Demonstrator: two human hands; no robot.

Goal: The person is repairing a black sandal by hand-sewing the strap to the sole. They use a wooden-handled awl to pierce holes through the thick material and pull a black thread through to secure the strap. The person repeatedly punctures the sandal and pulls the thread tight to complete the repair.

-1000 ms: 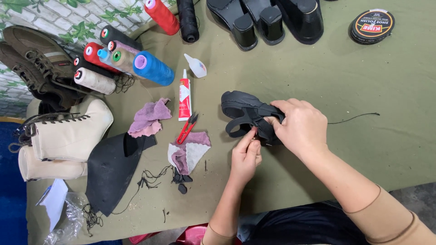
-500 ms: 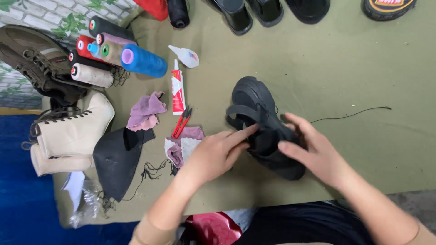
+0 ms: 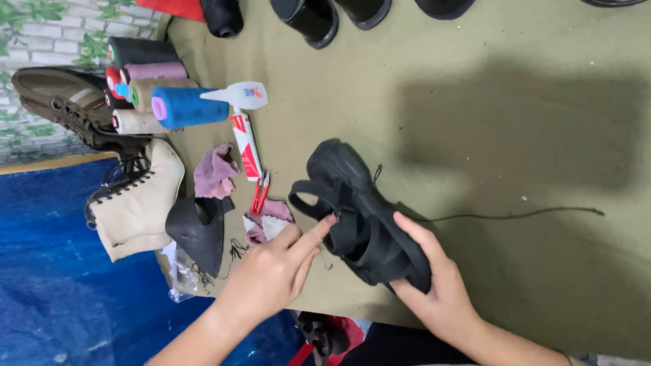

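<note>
A black strapped sandal [image 3: 352,207] lies on its side on the olive cloth-covered table [image 3: 475,135]. My right hand [image 3: 434,291] cups its heel end from below and holds it. My left hand [image 3: 274,268] reaches in from the lower left, its index finger pressed against a strap of the sandal, fingers partly curled with nothing in them. A thin dark thread [image 3: 515,215] trails from the sandal toward the right.
Left of the sandal lie small red snips [image 3: 260,193], a red-and-white glue tube [image 3: 247,144], pink rags [image 3: 215,169], a black leather piece [image 3: 200,230], several thread spools [image 3: 169,102], a cream boot [image 3: 139,200] and brown shoes [image 3: 64,102]. Black shoes [image 3: 319,17] line the far edge.
The sandal has been turned and stretched out toward the upper left. My left hand has slid lower left, now touching a strap with one finger. The view has shifted nearer.
</note>
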